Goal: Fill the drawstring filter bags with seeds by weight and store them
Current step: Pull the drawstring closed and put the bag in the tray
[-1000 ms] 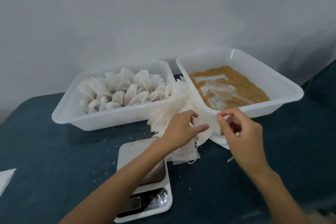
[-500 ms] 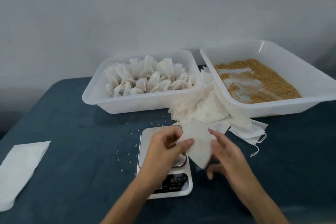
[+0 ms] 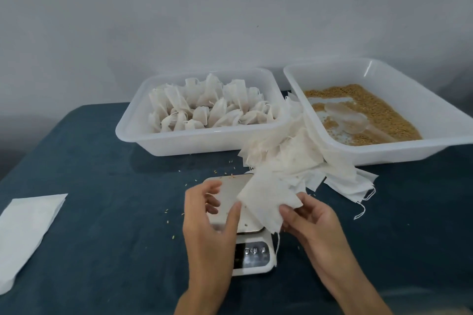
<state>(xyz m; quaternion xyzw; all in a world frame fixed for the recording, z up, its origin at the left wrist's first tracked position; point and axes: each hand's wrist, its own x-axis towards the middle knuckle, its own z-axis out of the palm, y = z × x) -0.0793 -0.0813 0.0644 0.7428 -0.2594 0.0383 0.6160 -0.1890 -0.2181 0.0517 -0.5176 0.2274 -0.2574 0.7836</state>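
Note:
My right hand point(image 3: 309, 222) pinches the lower right corner of an empty white filter bag point(image 3: 266, 197) and holds it above the small white scale point(image 3: 253, 256). My left hand point(image 3: 212, 215) is beside it, with the thumb tip touching the bag's left edge and the fingers loosely curled, apart from the bag. A pile of empty bags point(image 3: 294, 158) lies behind the scale. The left white tray point(image 3: 194, 143) holds several filled, tied bags point(image 3: 210, 110). In the right white tray point(image 3: 384, 153) are brown seeds point(image 3: 371, 110) and a clear scoop point(image 3: 345, 117).
The table has a dark blue cover point(image 3: 102, 212) with stray seeds scattered around the scale. A flat white paper packet point(image 3: 25, 225) lies at the left edge. A plain wall stands close behind both trays.
Both hands came back from the pile of empty bags to above the scale, bringing one bag. The left hand's fingers have loosened off the bag. The view has shifted left.

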